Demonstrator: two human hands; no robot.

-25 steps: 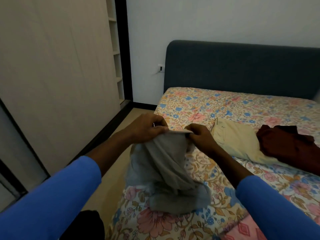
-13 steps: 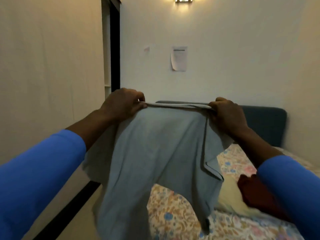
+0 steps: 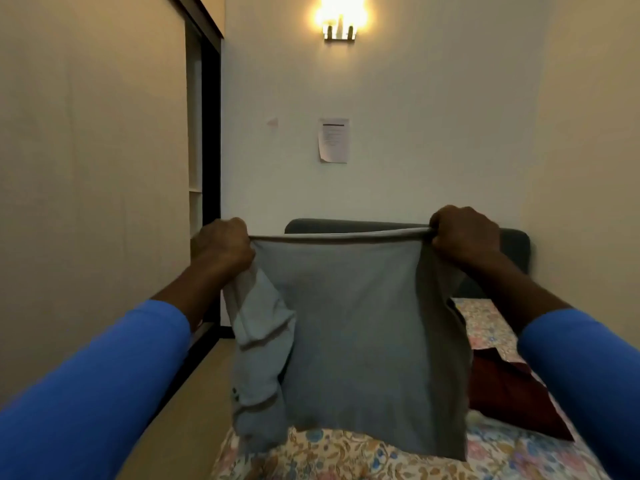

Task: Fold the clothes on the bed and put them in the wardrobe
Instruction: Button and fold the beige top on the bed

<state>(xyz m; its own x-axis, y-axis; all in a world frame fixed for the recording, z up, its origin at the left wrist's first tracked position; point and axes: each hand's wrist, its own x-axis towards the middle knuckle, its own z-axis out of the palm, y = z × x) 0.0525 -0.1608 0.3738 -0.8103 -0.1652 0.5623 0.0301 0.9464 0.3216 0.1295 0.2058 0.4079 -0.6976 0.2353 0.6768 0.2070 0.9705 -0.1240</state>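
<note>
Each hand, left (image 3: 221,245) and right (image 3: 464,237), grips the top hem of a limp, light, probably thin grey garment (image 3: 356,334).

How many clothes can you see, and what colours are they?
Grey: 1, the grey garment held up over the bed.
Dark red: 1, the dark red garment lying on the bed.
Total: 2 in view; the grey one may hide others.

Cannot read print on paper note (image 3: 333,140): too small. Cannot see fingertips of left hand (image 3: 221,249) or right hand (image 3: 465,239), curled behind top edge of grey garment (image 3: 356,334). Loses most of headboard (image 3: 346,227) and much of bed (image 3: 346,455) behind same cloth. Sees maroon garment (image 3: 502,393) only in part. Finds bed cut by bottom edge.
</note>
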